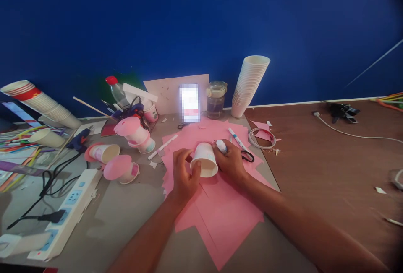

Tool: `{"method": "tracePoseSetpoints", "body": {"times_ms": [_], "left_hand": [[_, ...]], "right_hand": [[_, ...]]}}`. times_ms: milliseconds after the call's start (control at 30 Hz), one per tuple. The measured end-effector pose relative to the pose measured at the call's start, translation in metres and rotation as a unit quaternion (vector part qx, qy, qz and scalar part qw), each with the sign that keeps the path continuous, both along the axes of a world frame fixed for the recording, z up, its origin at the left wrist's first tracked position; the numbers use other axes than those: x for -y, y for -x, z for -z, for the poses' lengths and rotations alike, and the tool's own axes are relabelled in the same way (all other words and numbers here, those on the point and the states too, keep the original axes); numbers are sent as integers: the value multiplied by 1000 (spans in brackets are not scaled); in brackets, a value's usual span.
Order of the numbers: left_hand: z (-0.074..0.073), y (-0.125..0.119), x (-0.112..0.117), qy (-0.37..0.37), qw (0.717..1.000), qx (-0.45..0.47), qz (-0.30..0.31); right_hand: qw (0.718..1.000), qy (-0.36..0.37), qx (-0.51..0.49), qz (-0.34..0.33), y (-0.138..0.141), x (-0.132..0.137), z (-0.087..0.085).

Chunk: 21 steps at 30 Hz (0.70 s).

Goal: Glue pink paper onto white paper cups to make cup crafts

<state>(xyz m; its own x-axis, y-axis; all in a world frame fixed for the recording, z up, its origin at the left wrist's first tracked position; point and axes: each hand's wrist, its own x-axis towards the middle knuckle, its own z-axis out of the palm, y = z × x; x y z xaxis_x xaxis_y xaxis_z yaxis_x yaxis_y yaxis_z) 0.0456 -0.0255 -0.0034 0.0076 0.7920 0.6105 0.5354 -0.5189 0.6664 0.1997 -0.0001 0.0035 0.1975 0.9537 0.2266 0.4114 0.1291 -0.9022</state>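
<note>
Head view, looking down-forward, close over table [126, 197]

**Paper cup and white stick held over the pink paper sheets**

The white paper cup [204, 155] is tipped on its side just above the middle of the pink paper sheets [220, 214], with its open mouth turned toward the camera and a faint coloured print on its wall. It is gripped at the rim by the left hand [184, 176] and steadied from the other side by the right hand [231, 162]. A white round-capped stick [221, 146] is held in the right hand's fingers, just beside the cup's base.
</note>
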Motion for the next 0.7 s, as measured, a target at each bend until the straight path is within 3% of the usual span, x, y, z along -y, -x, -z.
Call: {"method": "tracePoseSetpoints", "body": {"times_ms": [200,367,567,700], "left_hand": [[4,-2,3,67,998,18,8],[6,-3,5,121,993,1,-9],[5,1,1,48,998,-31,-26],[2,3,-2,-3,998,-63,-8]], "right_hand": [[998,13,-44,37,1,-3,3],[998,8,-50,30,1,-2,6],[994,-110,15,7,-2,-1,5],[992,-116,38,-10,-3,0,2]]}}
